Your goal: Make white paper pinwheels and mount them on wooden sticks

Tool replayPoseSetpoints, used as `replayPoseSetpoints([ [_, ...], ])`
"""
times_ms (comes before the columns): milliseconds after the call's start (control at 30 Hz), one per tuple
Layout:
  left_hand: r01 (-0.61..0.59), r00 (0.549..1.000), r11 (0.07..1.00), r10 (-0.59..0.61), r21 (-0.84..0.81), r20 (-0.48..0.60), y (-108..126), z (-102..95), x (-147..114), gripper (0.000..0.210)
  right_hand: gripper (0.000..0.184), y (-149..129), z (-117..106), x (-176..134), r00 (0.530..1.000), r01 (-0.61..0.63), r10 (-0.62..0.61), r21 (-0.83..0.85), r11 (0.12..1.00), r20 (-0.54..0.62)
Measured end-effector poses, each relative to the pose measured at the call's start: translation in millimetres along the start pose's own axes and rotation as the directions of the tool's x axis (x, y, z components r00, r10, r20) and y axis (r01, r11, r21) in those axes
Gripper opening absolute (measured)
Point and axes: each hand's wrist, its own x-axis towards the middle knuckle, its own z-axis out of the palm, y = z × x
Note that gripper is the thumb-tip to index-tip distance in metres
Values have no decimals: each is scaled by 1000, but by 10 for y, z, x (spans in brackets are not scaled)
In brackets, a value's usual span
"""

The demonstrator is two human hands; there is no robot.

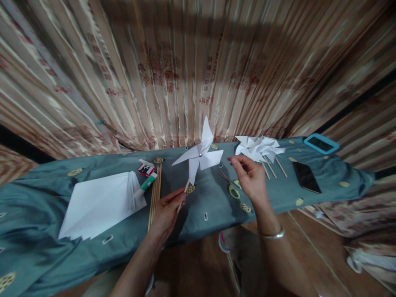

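Note:
A white paper pinwheel [201, 154] stands upright over the middle of the table, a small pin head at its centre. My left hand [168, 208] is closed around its thin wooden stick [187, 186], below the blades. To the right of the blades, my right hand [250, 175] is raised with its fingers curled together; a small reddish spot shows at the fingertips, and I cannot make out whether anything is held. Scissors [234, 190] with yellow-green handles lie on the cloth just beside and below that hand. Several other white pinwheels [258, 147] lie behind it, sticks pointing toward me.
The table has a blue-green cloth [192, 222]. At left lie a stack of white paper [95, 202], a green-and-white glue stick [147, 185], a small pin box [145, 169] and several wooden sticks [156, 185]. A black phone [306, 177] and blue-framed device [321, 143] lie right. Curtains [192, 74] hang behind.

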Motion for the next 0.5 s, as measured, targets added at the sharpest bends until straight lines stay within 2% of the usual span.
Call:
replayPoseSetpoints([
  [33,5,1000,1000,-5,10,5,-5,3,-3,43,32,10,-3,5,996,66,-70,-68,995,-58],
  [67,12,1000,1000,-12,17,9,-11,8,-8,44,34,18,9,4,987,137,-147,-135,981,-69],
  [167,26,1000,999,-27,23,13,-23,18,-24,48,52,52,94,-21,958,282,-284,-255,925,31],
  [300,27,999,999,-28,25,28,-23,15,-35,47,59,122,186,-51,950,313,-297,-296,902,99],
  [500,20,999,1000,-20,23,31,-2,17,-41,44,50,126,247,-78,943,330,-306,-259,908,128],
])
